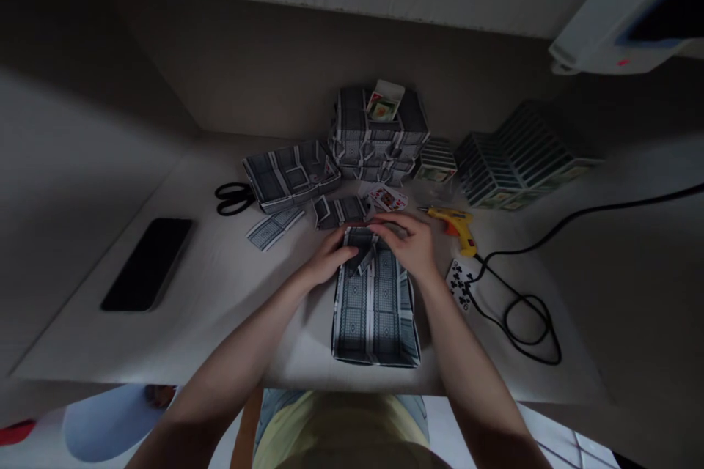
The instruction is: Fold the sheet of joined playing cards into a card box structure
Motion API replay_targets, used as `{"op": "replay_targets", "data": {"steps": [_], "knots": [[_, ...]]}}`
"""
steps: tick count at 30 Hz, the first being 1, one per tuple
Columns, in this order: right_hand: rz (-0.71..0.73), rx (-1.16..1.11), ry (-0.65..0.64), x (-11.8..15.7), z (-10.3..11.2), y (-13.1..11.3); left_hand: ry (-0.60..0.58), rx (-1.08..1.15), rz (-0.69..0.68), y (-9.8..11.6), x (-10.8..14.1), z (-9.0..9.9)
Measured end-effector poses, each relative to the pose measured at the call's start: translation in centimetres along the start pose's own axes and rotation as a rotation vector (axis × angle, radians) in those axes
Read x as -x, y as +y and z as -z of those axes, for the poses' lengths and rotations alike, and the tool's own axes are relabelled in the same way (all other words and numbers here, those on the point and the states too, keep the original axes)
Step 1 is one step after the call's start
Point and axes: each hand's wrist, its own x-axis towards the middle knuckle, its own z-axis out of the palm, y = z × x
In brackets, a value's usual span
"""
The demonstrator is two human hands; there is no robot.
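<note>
In front of me on the table lies an open-topped box made of playing cards [369,315], with patterned card backs covering its inside. My left hand [330,261] grips its far left corner, the thumb reaching in over the wall. At the far end, my right hand [410,243] closes its fingers on the rim, near a folded card flap [360,261] inside. A smaller folded card piece [342,211] rests just beyond my fingers, close to some face-up cards [388,198].
Behind stand stacked card boxes [379,133] and another open card box [291,174]. Several card packs [520,157] are piled at right. A yellow glue gun [459,226] trails a black cable [511,330]. Scissors [234,198], a loose card [275,227] and a phone [147,264] lie left.
</note>
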Motion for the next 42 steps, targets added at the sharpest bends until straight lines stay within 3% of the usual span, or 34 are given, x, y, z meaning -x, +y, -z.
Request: {"op": "replay_targets", "data": {"steps": [3, 7, 10, 18, 25, 32, 42], "knots": [[-0.101, -0.047, 0.043, 0.4, 1.2, 1.1, -0.035, 0.024, 0.001, 0.2, 0.0, 0.0], [-0.232, -0.149, -0.127, 1.2, 1.8, 2.4, -0.046, 0.017, -0.013, 0.5, 0.0, 0.0], [-0.24, -0.127, -0.198, 1.5, 1.2, 2.6, -0.052, 0.021, -0.02, 0.6, -0.1, 0.0], [-0.249, -0.096, -0.07, 1.7, -0.4, 2.2, -0.02, -0.005, -0.036, -0.1, -0.3, -0.2], [-0.196, -0.101, -0.031, 1.9, -1.1, 2.5, -0.035, 0.006, -0.038, -0.3, -0.3, -0.2], [0.026, 0.025, -0.003, 1.9, -1.2, 1.6, -0.016, -0.023, -0.012, 0.0, -0.2, -0.1], [0.043, 0.122, 0.035, 2.3, -1.5, 2.4, -0.049, -0.058, -0.052, 0.2, -0.4, -0.1]]}}
